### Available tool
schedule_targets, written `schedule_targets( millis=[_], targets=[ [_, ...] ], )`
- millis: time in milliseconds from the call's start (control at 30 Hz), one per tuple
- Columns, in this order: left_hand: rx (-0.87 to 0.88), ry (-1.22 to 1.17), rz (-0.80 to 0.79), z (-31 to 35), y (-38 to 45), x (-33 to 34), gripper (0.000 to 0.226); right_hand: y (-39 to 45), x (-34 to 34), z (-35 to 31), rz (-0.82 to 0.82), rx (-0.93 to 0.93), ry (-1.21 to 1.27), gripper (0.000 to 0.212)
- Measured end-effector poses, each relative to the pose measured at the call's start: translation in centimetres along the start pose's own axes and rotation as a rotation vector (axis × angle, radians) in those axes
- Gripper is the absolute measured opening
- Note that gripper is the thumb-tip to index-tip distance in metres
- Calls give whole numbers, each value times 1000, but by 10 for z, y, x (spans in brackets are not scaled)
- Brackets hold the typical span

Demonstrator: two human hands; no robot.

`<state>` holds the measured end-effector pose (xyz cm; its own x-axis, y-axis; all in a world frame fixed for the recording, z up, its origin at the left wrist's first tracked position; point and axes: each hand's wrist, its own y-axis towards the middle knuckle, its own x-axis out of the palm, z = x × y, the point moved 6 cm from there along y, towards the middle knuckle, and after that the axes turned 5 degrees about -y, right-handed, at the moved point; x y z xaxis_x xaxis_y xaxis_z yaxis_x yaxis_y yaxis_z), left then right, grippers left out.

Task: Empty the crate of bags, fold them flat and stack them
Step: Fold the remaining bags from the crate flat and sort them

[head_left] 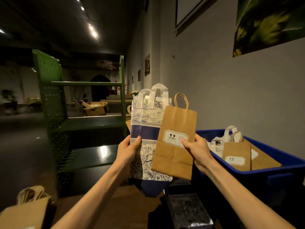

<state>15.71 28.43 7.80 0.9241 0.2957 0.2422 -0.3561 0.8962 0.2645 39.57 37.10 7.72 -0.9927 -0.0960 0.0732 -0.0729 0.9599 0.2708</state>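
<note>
While the blue crate [257, 172] at the right still holds more bags, the left hand [127, 150] pinches a blue-patterned bag [145, 129] and the right hand [197, 150] pinches a flat kraft bag [176, 139] (both upright, overlapping), probably to pair them for stacking.

Two bare hands, left [127, 150] and right [198, 150]. Three brown kraft paper bags: one held up [175, 142], one in the blue plastic crate [280, 176], one lower left [24, 212]. One blue-and-white patterned bag [145, 129].
</note>
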Motion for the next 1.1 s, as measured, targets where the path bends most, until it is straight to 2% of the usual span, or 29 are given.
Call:
schedule_targets(
  millis=[100,233,300,433,600,800,867,933,1000,1100],
  targets=[
    [-1,-14,34,-6,-9,-35,20,-8,1,19,-36,72,99,26],
    [-6,-24,71,-16,-17,-65,21,-20,20,38,-211,155,165,32],
    [-15,-28,85,-23,-23,-72,23,-23,36,47,-245,180,147,30],
    [-35,-9,61,-34,-29,-76,40,-29,63,65,-219,158,19,37],
    [-38,63,93,-37,-26,-97,29,-30,68,69,-173,154,7,29],
    [-223,-85,41,-56,-25,-99,23,-35,78,72,-223,116,-57,26],
    [-225,-22,-1,-62,-29,-94,24,-39,90,77,-260,122,-119,26],
    [-201,75,39,-67,-30,-99,27,-40,96,86,-269,144,-163,27],
    [-183,253,95,-69,-32,-109,40,-41,96,94,-287,205,-167,28],
    [-178,457,67,-78,-44,-117,69,-50,92,114,-334,361,-158,27]
  ],
)
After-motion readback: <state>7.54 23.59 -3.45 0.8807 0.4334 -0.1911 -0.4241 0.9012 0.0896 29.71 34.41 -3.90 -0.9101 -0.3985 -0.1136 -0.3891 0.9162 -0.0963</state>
